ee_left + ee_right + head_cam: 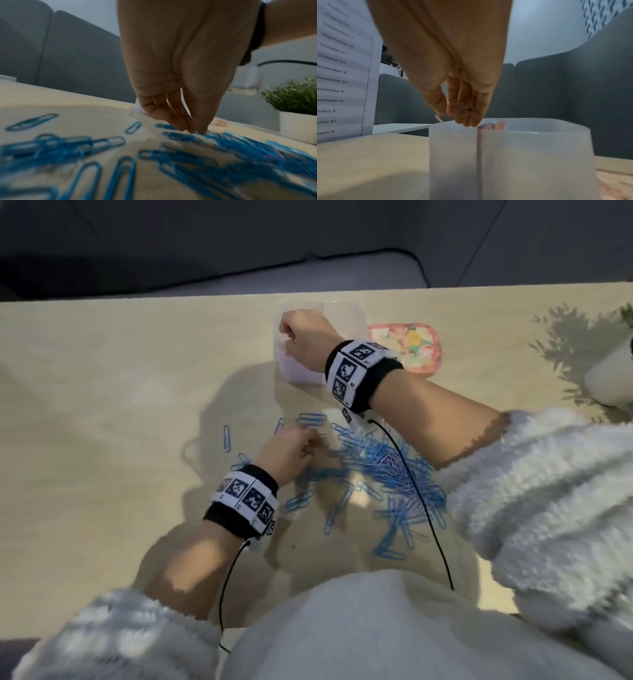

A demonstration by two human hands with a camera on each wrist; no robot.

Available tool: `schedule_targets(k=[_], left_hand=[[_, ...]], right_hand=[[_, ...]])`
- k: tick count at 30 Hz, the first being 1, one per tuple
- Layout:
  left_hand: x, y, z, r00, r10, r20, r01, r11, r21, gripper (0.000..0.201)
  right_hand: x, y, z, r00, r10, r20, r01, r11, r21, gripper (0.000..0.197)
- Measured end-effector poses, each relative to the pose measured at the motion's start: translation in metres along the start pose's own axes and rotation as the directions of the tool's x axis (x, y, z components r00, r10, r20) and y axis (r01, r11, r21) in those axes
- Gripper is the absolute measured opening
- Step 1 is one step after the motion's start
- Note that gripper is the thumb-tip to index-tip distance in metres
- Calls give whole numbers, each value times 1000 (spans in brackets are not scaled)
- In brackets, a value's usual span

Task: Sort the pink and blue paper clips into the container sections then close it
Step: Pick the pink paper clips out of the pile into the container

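Note:
A frosted two-section container (342, 316) stands at the table's far middle. My right hand (301, 337) hovers over its left section, fingers curled round a bunch of pink paper clips (465, 106). One pink clip (439, 119) drops from the thumb toward that section, left of the divider (478, 148) of the container (530, 155). A pile of mostly blue clips (380, 467) with some pink ones lies nearer me. My left hand (291, 446) is at the pile's left edge. Its fingertips (193, 129) are bunched together on the blue clips (180, 136); whether they pinch one is hidden.
The pink patterned lid (407, 347) lies right of the container. A potted plant in a white pot (613, 371) stands at the far right edge. Loose blue clips (226, 438) scatter left of the pile. A black cable (421, 501) crosses the pile.

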State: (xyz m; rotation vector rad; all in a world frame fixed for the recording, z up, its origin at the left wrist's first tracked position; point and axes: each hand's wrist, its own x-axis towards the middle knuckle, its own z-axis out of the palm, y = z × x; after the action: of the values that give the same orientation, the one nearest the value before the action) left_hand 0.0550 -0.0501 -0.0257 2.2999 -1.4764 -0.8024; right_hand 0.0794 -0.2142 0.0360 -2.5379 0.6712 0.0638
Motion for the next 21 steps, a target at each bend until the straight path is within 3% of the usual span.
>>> schedule_targets(k=[4, 8, 14, 21], left_hand=[[3, 5, 14, 998, 60, -13, -59, 997, 51, 30], [12, 6, 16, 996, 70, -53, -67, 996, 51, 20], [10, 4, 21, 996, -11, -91, 13, 1000, 16, 14], [-2, 7, 23, 994, -8, -111, 17, 996, 87, 14]], right_hand=[[-12, 4, -2, 999, -29, -14, 29, 999, -14, 35], [-52, 19, -5, 973, -93, -209, 135, 971, 199, 26], [-140, 68, 35, 997, 8, 72, -20, 985, 171, 15], [-176, 94, 66, 994, 71, 77, -71, 997, -6, 9]])
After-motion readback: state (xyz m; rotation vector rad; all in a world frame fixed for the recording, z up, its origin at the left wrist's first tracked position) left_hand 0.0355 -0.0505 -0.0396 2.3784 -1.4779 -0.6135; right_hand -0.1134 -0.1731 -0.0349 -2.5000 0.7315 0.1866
